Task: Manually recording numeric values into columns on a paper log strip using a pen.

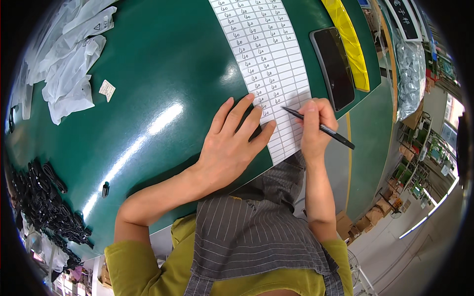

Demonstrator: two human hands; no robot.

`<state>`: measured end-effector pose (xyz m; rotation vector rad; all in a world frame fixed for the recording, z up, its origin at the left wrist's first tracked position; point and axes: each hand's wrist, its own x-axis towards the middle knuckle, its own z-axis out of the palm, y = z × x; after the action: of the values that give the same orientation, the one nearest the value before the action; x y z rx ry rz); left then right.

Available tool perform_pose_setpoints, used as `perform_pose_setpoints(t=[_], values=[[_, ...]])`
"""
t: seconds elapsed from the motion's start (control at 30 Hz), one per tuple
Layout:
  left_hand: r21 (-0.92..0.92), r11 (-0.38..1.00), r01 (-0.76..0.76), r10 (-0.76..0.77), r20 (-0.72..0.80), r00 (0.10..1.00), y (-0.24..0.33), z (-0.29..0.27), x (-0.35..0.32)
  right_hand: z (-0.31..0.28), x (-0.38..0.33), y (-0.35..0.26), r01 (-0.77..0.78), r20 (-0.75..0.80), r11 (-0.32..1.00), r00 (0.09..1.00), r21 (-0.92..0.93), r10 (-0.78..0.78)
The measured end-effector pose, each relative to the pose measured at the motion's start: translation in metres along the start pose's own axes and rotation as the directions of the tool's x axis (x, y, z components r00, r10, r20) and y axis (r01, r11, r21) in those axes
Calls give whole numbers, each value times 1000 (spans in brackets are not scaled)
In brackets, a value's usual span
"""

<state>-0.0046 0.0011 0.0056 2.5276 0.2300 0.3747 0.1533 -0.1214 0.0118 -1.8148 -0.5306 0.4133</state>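
Observation:
A long white sheet of labels lies on the green table, its small boxes in columns. Many boxes carry handwritten marks; those toward the lower right are blank. In my right hand is a black pen, its tip at the sheet among the middle columns. My left hand rests with fingers spread, fingertips on the sheet's left edge and the palm over the table. A dark phone lies just right of the sheet.
Yellow tape-like strip runs beside the phone. Clear plastic bags lie far left, near a small paper tag. Black cables are heaped at the near left, with a small black piece beside them. The green table's near edge borders my apron.

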Motion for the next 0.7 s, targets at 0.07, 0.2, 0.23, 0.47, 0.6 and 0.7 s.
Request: perform_pose_setpoints(t=[0.07, 0.2, 0.23, 0.47, 0.6, 0.7], values=[[-2, 1000, 4, -4, 2, 1000, 1, 0, 0, -1, -2, 8, 113, 102, 990, 989, -82, -104], [-3, 1000, 22, -22, 10, 1000, 1, -1, 0, 1, -3, 4, 68, 108, 992, 993, -109, -57], [-8, 1000, 26, -26, 9, 1000, 1, -1, 0, 1, -3, 5, 68, 106, 992, 993, -109, -56], [-13, 999, 29, -29, 5, 1000, 1, -1, 0, -1, -1, 11, 118, 112, 986, 988, -119, -105], [-8, 1000, 25, -25, 12, 1000, 2, 0, 1, 1, -2, 6, 58, 8, 997, 998, -59, -57], [-6, 1000, 24, -24, 16, 1000, 2, -1, 1, 2, -1, 8, 102, 57, 991, 994, -90, -97]])
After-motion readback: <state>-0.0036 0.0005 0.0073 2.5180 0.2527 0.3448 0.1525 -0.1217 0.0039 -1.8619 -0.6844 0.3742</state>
